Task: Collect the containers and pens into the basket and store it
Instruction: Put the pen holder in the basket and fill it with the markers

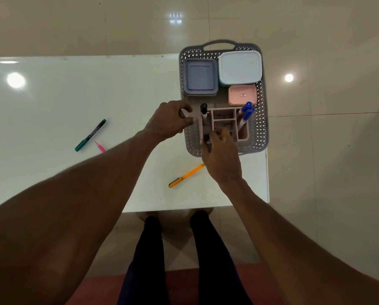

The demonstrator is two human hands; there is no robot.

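At the table's [52, 95] 2 o'clock corner sits the basket [263, 119], holding three containers [240, 67] and a pen holder [225, 116]. Left hand [170, 119] pinches its rim; right hand [220, 155] grips a black pen [206, 137]. Green pen [90, 135] lies at 9, orange pen [186, 176] at 6

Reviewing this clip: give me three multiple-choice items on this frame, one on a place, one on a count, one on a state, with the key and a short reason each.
1. Where does the orange pen lie?
A. On the table, outside the basket
B. In the pen holder
C. On the floor

2. How many lidded containers sit in the basket?
A. One
B. Three
C. Five

3. How do the blue-capped markers stand?
A. Flat on the table
B. Upright in the pen holder
C. Held in the left hand

Key: 1 A, it rests on the white table near the right hand; 2 B, grey, white and pink ones show; 3 B, caps up in the holder's right compartment.
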